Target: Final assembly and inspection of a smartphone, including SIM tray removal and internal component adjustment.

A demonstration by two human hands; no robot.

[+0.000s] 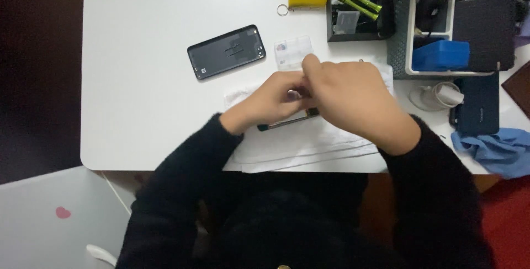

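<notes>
Both hands met over a thin dark slab, apparently an opened phone body [287, 121], which lay flat on a white cloth [309, 145] at the near edge of the white counter [138, 81]. Its long axis ran left-right, tilted slightly. Left hand [273, 102] rested on top of it, fingers curled down; right hand [353, 100] overlapped from the right, fingers bunched at the slab's middle. Whether either pinched a part could not be told. A black rectangular back cover [226, 52] lay well apart, far-left; a clear small plastic box [292, 51] sat just beyond the hands. Black tool tray [359, 9] far right.
</notes>
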